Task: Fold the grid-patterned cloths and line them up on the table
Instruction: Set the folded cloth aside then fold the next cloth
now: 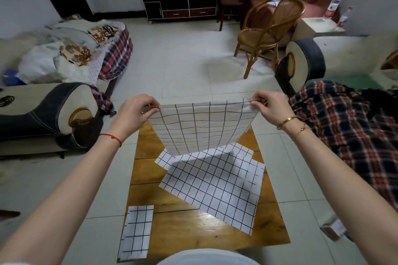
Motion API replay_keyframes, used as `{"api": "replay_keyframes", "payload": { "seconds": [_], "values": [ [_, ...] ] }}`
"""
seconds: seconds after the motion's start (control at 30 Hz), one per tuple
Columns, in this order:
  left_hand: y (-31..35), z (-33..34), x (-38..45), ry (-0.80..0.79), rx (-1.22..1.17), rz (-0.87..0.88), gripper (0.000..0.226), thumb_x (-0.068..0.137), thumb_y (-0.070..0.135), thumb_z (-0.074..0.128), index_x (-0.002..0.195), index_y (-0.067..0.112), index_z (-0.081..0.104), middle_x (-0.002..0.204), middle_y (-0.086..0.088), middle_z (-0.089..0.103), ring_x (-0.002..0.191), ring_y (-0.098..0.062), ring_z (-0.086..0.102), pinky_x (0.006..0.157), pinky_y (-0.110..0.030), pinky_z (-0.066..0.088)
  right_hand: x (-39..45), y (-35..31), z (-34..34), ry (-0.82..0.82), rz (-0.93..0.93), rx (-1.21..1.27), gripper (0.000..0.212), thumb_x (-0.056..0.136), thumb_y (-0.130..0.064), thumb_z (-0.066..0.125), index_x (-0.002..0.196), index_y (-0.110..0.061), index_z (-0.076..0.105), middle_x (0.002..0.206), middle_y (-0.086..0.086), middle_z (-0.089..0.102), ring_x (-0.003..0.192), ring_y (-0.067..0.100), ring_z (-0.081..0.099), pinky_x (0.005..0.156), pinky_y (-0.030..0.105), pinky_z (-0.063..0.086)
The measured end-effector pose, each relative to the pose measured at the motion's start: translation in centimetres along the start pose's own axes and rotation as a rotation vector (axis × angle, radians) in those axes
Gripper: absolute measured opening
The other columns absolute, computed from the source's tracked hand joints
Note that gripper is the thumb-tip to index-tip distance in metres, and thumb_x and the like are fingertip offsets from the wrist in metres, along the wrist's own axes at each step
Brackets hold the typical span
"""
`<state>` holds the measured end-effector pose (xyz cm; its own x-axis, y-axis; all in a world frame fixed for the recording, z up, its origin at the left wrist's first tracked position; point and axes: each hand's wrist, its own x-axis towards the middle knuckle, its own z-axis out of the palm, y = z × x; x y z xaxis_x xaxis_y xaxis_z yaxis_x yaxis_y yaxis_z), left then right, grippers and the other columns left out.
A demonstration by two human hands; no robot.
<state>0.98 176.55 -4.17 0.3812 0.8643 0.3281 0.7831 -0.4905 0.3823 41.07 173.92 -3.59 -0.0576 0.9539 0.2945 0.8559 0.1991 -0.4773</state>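
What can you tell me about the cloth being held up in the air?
The held cloth is white, thin-looking fabric with a dark grid of lines. It hangs stretched between the left hand and the right hand, each pinching a top corner. Its lower edge dangles just above the unfolded cloths lying on the wooden table; whether it touches them cannot be told.

Left hand [137,108], right hand [268,106] raised apart, fingers pinched.
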Motion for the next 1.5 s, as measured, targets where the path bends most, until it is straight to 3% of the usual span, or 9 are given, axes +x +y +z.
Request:
{"api": "replay_keyframes", "payload": {
  "seconds": [0.17,0.27,0.37,0.53,0.7,0.87,1.13,1.3,1.5],
  "values": [
    [0.4,-1.8,-1.5,-0.001,-0.017,0.029,0.011,0.084,0.015,0.072,0.095,0.012,0.071,0.090,0.001,0.068,0.084,-0.015,0.063,0.077,-0.034,0.055,-0.8,-1.1,-1.0,-0.057,-0.067,0.019,0.010,0.088,-0.018,0.065,0.094,-0.011,0.068,0.086,0.004,0.070,0.082,0.018,0.063,0.077,0.032,0.054],
    [0.7,-3.2,-2.2,-0.062,-0.084,0.011,0.012,0.082,0.012,0.073,0.094,0.016,0.071,0.088,0.002,0.068,0.080,-0.010,0.064,0.076,-0.025,0.054,-1.4,-1.4,-2.0,-0.137,-0.111,0.042,0.010,0.087,-0.019,0.065,0.093,-0.011,0.069,0.084,0.002,0.069,0.080,0.018,0.064,0.077,0.039,0.056],
    [1.2,-4.5,-2.9,-0.177,-0.167,-0.046,0.014,0.081,0.014,0.073,0.091,0.024,0.069,0.086,0.011,0.068,0.082,-0.003,0.064,0.072,-0.015,0.052,-1.9,-1.9,-2.9,-0.206,-0.109,0.091,0.012,0.088,-0.018,0.065,0.094,-0.009,0.070,0.085,0.003,0.069,0.080,0.017,0.065,0.076,0.037,0.056],
    [1.1,-5.8,-3.3,-0.316,-0.306,-0.148,0.011,0.081,0.016,0.073,0.091,0.015,0.074,0.088,0.002,0.071,0.081,-0.009,0.067,0.070,-0.027,0.059,-2.4,-2.8,-4.1,-0.304,-0.049,0.199,0.013,0.088,-0.018,0.064,0.093,-0.007,0.069,0.082,0.009,0.068,0.073,0.024,0.064,0.065,0.034,0.056],
    [0.1,-6.3,-2.5,-0.408,-0.483,-0.242,0.034,0.063,0.037,0.075,0.090,0.015,0.074,0.085,0.000,0.073,0.076,-0.017,0.071,0.064,-0.026,0.059,-2.2,-3.0,-4.3,-0.346,0.002,0.298,0.011,0.087,-0.018,0.066,0.090,-0.007,0.069,0.071,0.000,0.065,0.059,0.007,0.057,0.062,0.030,0.051],
    [-0.7,-6.1,-1.1,-0.449,-0.538,-0.278,0.028,0.071,0.026,0.077,0.094,0.011,0.074,0.088,-0.005,0.073,0.078,-0.020,0.071,0.067,-0.028,0.059,-1.6,-2.1,-3.4,-0.333,0.066,0.359,0.012,0.086,-0.016,0.066,0.092,-0.006,0.069,0.067,-0.004,0.063,0.055,0.009,0.053,0.059,0.023,0.049],
    [-3.1,0.4,1.7,-0.297,-0.461,-0.327,0.015,0.078,0.017,0.077,0.091,0.012,0.073,0.084,-0.004,0.073,0.077,-0.017,0.070,0.073,-0.030,0.060,1.0,1.6,2.6,-0.241,0.268,0.263,0.005,0.087,-0.012,0.066,0.090,-0.010,0.068,0.080,0.001,0.064,0.065,-0.006,0.058,0.063,0.005,0.044],
    [-7.3,8.0,2.6,-0.216,-0.368,-0.334,0.010,0.080,0.014,0.076,0.084,0.023,0.072,0.086,0.006,0.072,0.084,-0.012,0.066,0.079,-0.024,0.052,2.5,5.4,9.7,-0.174,0.442,0.167,0.001,0.084,-0.016,0.069,0.085,-0.016,0.069,0.087,0.011,0.070,0.085,0.024,0.065,0.081,0.037,0.054],
    [-10.0,13.6,4.1,-0.108,-0.352,-0.421,0.008,0.082,0.009,0.071,0.083,0.017,0.071,0.083,0.011,0.069,0.078,0.008,0.060,0.073,-0.002,0.043,4.7,7.4,15.4,-0.101,0.537,0.081,0.009,0.084,-0.025,0.063,0.088,-0.024,0.071,0.083,-0.001,0.071,0.082,0.020,0.065,0.078,0.038,0.055]
  ]
}}
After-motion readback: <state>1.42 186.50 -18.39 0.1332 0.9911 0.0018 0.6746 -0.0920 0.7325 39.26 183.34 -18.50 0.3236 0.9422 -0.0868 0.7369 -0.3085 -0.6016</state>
